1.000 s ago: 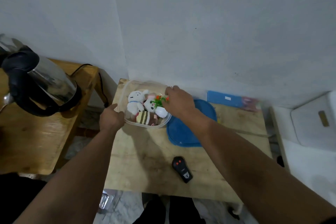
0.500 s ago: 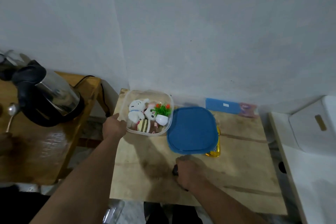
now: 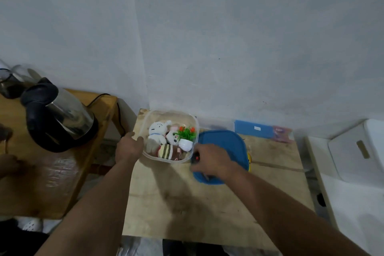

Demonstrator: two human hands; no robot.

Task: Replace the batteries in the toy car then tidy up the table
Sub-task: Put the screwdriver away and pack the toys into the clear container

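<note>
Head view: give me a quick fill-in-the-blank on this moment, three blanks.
1. The left hand grips the rim of the clear ____.
2. The right hand holds a black ____ with red buttons beside the tub.
3. The blue ____ lies on the table, right of the tub.

Missing words: tub; remote; lid

The right hand (image 3: pixel 212 162) hides most of the blurred black remote (image 3: pixel 195 159) it holds.

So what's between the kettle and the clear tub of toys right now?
In the head view, only the left hand, gripping the clear tub by its near-left rim; behind it, the gap between the tables and the kettle cord.
</note>
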